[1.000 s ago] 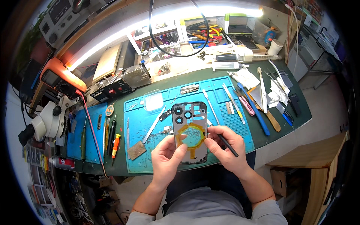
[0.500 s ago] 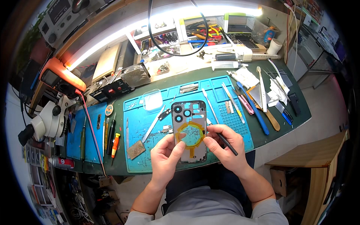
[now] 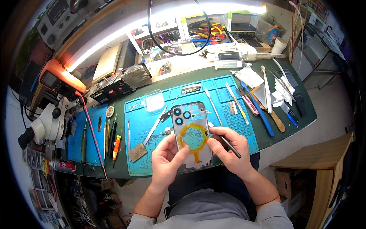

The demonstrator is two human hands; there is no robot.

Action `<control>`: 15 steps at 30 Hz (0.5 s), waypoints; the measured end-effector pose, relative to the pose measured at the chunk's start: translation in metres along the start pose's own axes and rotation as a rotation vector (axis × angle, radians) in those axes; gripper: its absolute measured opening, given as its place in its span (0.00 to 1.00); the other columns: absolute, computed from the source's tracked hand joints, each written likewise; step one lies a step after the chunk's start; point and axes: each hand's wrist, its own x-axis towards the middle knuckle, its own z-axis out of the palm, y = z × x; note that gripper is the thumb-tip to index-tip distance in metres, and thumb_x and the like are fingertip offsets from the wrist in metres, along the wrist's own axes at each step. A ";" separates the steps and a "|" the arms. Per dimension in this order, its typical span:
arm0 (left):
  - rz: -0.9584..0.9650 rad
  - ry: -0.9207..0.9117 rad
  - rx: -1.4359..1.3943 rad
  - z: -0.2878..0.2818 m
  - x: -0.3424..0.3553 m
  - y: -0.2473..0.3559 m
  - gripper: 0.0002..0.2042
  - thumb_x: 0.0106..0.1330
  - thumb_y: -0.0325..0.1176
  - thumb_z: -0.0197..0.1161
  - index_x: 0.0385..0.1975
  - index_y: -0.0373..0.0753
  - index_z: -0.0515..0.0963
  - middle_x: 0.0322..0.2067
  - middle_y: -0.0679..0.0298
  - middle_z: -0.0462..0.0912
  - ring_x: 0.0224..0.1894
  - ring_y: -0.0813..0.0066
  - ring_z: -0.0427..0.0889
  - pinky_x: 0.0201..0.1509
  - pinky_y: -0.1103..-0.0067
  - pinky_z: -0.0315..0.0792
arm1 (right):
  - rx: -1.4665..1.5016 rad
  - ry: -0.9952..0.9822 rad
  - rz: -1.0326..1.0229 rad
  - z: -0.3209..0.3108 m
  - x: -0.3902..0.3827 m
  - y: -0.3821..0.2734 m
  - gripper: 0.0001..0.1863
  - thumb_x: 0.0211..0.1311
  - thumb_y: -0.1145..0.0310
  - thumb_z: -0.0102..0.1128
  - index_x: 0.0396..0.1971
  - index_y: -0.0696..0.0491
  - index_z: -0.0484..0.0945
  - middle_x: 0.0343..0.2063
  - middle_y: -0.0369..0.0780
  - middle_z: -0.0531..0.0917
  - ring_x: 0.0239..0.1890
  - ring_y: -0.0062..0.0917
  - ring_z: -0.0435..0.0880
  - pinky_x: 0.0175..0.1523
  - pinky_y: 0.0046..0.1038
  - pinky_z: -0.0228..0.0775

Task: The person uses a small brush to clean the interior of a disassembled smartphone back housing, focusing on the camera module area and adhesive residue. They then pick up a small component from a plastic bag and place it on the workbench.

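A long white tube light (image 3: 100, 49) glares, whitening the pale wooden shelf (image 3: 187, 61); the flat grey phone housing (image 3: 206, 155) blurs slightly; edges bend near the black corners.

A dark green workbench (image 3: 301, 128) carries a large blue mat (image 3: 139, 129) and a small blue mat (image 3: 76, 149), with an orange-handled screwdriver (image 3: 116, 147) and a black-handled tool (image 3: 111, 142) lying between the two; at right rest a long blue tool (image 3: 265, 121), a wooden-handled tool (image 3: 278, 124) and crumpled white tissue (image 3: 281, 93).

Seemingly free mat (image 3: 138, 124) left of phone frame (image 3: 196, 151), metal strip (image 3: 154, 126) between
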 end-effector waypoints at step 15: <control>-0.678 0.053 -0.479 0.028 -0.046 0.042 0.27 0.82 0.30 0.55 0.77 0.30 0.60 0.73 0.49 0.68 0.76 0.58 0.70 0.81 0.61 0.66 | -0.294 0.106 -0.195 -0.037 -0.004 -0.009 0.18 0.82 0.68 0.56 0.62 0.62 0.80 0.46 0.46 0.90 0.40 0.25 0.89 0.48 0.27 0.81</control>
